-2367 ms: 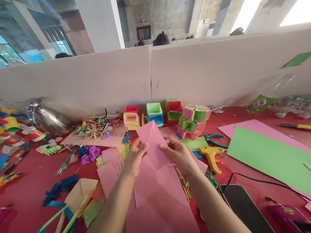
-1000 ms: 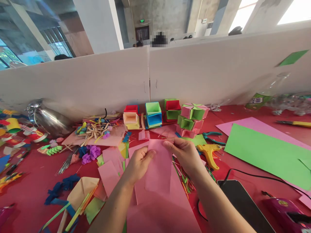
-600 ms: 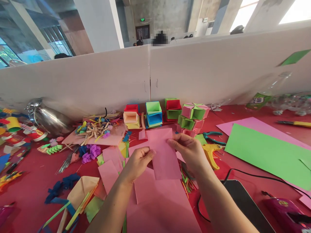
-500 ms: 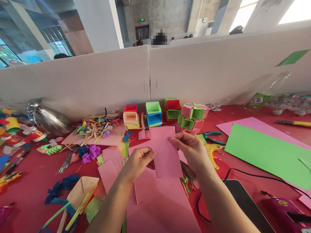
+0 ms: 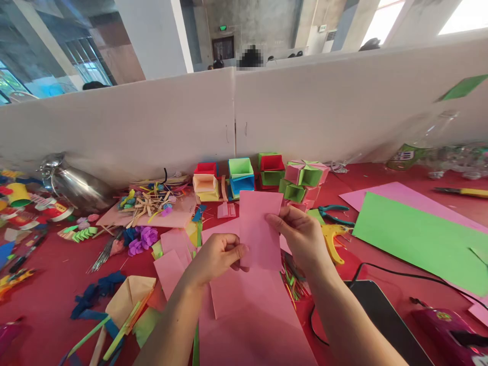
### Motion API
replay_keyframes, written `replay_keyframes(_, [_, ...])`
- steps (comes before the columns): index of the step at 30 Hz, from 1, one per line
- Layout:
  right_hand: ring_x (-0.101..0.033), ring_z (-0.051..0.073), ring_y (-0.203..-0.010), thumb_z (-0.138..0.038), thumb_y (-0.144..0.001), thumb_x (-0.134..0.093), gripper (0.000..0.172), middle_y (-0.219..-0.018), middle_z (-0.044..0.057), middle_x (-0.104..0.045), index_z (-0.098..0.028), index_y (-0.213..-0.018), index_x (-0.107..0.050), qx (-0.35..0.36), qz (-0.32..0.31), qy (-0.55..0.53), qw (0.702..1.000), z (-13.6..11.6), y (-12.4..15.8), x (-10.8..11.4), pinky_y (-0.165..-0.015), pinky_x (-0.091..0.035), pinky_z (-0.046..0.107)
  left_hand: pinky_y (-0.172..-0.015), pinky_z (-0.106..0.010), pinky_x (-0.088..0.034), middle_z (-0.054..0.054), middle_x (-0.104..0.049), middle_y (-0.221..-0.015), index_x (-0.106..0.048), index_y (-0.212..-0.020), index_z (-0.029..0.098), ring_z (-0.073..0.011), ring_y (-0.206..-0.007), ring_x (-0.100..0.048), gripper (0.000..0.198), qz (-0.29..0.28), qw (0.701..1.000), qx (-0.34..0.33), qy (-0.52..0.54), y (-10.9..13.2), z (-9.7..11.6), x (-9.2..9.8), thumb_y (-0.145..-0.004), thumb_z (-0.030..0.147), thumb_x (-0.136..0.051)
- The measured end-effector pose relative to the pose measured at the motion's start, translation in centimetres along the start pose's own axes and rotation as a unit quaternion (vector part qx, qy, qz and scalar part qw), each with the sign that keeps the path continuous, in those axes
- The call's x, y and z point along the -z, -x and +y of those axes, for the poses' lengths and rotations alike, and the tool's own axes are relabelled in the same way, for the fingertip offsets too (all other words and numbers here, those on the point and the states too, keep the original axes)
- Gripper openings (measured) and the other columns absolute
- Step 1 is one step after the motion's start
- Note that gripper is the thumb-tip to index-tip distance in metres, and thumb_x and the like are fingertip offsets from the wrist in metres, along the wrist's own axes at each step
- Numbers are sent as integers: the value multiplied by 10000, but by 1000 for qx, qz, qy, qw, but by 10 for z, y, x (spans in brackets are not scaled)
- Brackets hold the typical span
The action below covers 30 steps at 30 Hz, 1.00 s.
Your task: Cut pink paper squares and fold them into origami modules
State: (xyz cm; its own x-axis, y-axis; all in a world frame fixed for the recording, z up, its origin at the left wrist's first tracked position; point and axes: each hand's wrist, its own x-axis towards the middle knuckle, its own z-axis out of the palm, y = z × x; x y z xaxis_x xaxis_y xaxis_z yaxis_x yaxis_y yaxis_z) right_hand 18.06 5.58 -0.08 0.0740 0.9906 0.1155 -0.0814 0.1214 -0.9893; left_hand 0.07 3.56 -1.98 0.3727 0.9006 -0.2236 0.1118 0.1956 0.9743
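Both hands hold a flat, matte pink paper rectangle (image 5: 260, 229) upright above larger pink sheets (image 5: 247, 310) on the red table (image 5: 46, 300). The left hand (image 5: 217, 256) pinches its lower left edge with fingers closed; the right hand (image 5: 303, 236) grips its right edge.

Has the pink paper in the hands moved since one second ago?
Yes. The pink paper has moved up in the view: its top edge now almost reaches the green and blue box, which it sat clearly below before.

Matt pink paper sheet (image 5: 259, 229); glossy metal kettle (image 5: 76, 185); shiny black phone (image 5: 385, 320)
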Motion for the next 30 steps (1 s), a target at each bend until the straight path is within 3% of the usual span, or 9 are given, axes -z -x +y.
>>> replay_keyframes(5, [-496, 77, -526, -313, -640, -756, 210, -605, -41, -576, -186, -651, -590, 67, 126, -27, 989, -5, -12, 23, -492, -417, 194, -591, -255, -497, -71, -696, -665, -591, -699, 132, -153, -600, -655, 326, -37, 999, 16, -14, 5, 0, 7, -730, 447, -668])
replay_keyframes(7, [-519, 81, -540, -316, -643, -758, 204, -642, -36, -605, -195, -673, -596, 73, 139, -40, 987, -5, -15, 29, -503, -430, 198, -603, -259, -495, -74, -696, -670, -592, -698, 131, -155, -610, -651, 351, -19, 1000, -5, -11, 6, 0, 9, -736, 474, -655])
replay_keyframes(11, [-476, 82, -495, -363, -702, -707, 245, -583, -36, -558, -182, -645, -553, 12, 4, 9, 1000, 1, -7, 12, -453, -388, 205, -681, -260, -489, -63, -701, -813, -618, -929, 149, -172, -756, -660, 439, 20, 993, -85, 84, 3, -2, 8, -753, 551, -605])
replay_keyframes(13, [-447, 76, -476, -374, -744, -666, 260, -562, -41, -524, -176, -640, -532, -2, -70, 38, 997, 7, -1, -4, -437, -371, 204, -622, -235, -473, -25, -677, -722, -632, -901, 150, -149, -669, -638, 407, 44, 988, -89, 119, 0, -4, 8, -750, 527, -625])
replay_keyframes(15, [-466, 83, -492, -368, -798, -608, 201, -592, -35, -538, -170, -786, -579, 7, -111, 60, 992, 11, 3, -14, -453, -397, 210, -553, -212, -446, 10, -634, -617, -634, -785, 144, -117, -558, -591, 331, 99, 981, -78, 146, -3, -6, 9, -755, 474, -647])
replay_keyframes(19, [-591, 123, -673, -238, -883, -477, 293, -878, 40, -641, -215, -1170, -529, 140, -111, 151, 972, 9, 3, -9, -578, -502, 251, -519, -199, -434, 24, -631, -608, -632, -757, 149, -96, -512, -560, 277, 164, 956, -60, 234, -11, -9, 14, -716, 415, -701])
replay_keyframes(23, [-577, 173, -1029, -63, -843, -427, 404, -1306, 101, -494, -255, -1153, -603, 325, -204, 286, 878, 2, 1, 3, -750, -524, 290, -457, -178, -386, 30, -622, -588, -640, -782, 152, -79, -461, -526, 265, 178, 942, -62, 279, -15, -7, 15, -683, 381, -732])
replay_keyframes(26, [-595, 162, -1016, 35, -765, -405, 473, -1273, 94, -550, -237, -1061, -655, 390, -256, 307, 830, 3, 2, 2, -708, -529, 263, -430, -164, -347, 40, -608, -573, -637, -787, 158, -62, -426, -483, 236, 159, 941, -81, 287, -13, -5, 11, -713, 369, -711])
replay_keyframes(30, [-624, 156, -869, 69, -742, -423, 454, -996, 59, -694, -227, -974, -678, 437, -234, 273, 824, 6, -1, 1, -750, -514, 321, -532, -186, -415, -12, -684, -742, -633, -935, 167, -97, -568, -585, 229, 74, 957, -114, 258, -6, -1, 6, -767, 318, -672])
